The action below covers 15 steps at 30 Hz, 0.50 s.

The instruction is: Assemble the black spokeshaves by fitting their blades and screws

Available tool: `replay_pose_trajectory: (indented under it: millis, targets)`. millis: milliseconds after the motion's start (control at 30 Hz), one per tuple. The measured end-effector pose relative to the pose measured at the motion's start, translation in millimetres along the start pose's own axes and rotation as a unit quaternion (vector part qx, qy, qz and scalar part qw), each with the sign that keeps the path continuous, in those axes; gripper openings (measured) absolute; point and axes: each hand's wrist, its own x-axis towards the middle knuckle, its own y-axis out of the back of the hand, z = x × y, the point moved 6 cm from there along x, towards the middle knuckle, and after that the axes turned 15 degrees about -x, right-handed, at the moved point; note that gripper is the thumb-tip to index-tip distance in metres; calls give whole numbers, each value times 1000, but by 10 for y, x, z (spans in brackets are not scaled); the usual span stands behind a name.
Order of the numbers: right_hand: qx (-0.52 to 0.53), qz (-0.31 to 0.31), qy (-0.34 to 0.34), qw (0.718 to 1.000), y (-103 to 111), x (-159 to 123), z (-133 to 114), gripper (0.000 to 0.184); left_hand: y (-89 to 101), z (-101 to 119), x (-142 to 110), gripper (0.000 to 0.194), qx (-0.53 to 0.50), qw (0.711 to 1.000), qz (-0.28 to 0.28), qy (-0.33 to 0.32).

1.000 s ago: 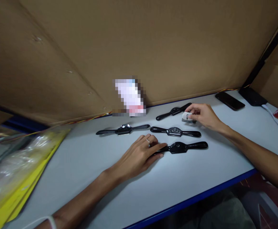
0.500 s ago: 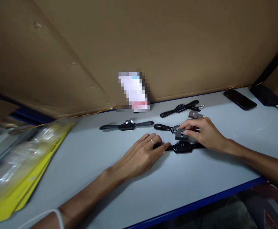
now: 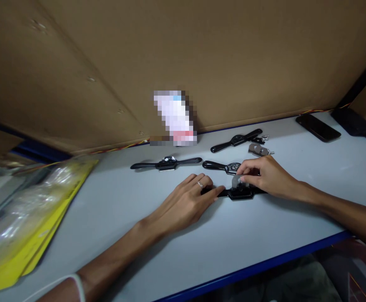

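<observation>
The nearest black spokeshave body point(image 3: 241, 193) lies on the table, its left handle gripped by my left hand point(image 3: 190, 199). Between the fingertips of my right hand point(image 3: 260, 178) is a flat grey spokeshave blade point(image 3: 236, 181), tilted over the middle of that body; whether it touches cannot be made out. Just behind, a second spokeshave body point(image 3: 216, 166) is partly covered by my right hand. Another body point(image 3: 233, 142) rests farther back. To the left lies a spokeshave with a blade fitted point(image 3: 167, 163). Grey blades point(image 3: 258, 149) and small black parts with screws point(image 3: 260, 139) sit at the back.
A dark phone point(image 3: 317, 128) and a black device with a white cable point(image 3: 352, 121) lie at the back right. A blurred-out upright item point(image 3: 176, 117) leans on the cardboard wall point(image 3: 233, 63). Clear plastic bags with yellow card point(image 3: 44, 235) cover the left end.
My right hand has carried the blade from the back of the table down over the nearest spokeshave body. My left hand has stayed on its handle. The view has shifted slightly.
</observation>
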Motion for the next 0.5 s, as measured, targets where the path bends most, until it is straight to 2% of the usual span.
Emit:
replay_pose_trajectory:
  millis: [200, 500]
  targets:
    - [-54, -1, 15, 998, -7, 19, -23, 16, 4, -7, 5, 34, 2, 1000, -13, 4]
    - [-66, -29, 15, 997, -29, 2, -27, 23, 6, 14, 13, 32, 10, 1000, -13, -9]
